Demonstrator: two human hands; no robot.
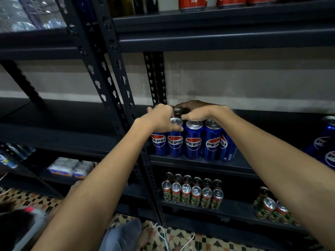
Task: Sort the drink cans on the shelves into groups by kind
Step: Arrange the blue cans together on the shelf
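My left hand [161, 116] curls over the top of the second upright Pepsi can [175, 137] from the left. My right hand [197, 110] is just beside it, bent over a dark can [178, 111] behind; I cannot tell its grip. Front row: five blue cans standing on the middle shelf [199, 164]. Below, twelve green cans [192, 192] in two rows.

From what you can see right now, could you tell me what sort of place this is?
Probably a shop stockroom or storage area. Dark slotted metal shelving holds grouped blue Pepsi cans, green Milo cans below and red cans above, with wrapped packs on a neighbouring shelf.
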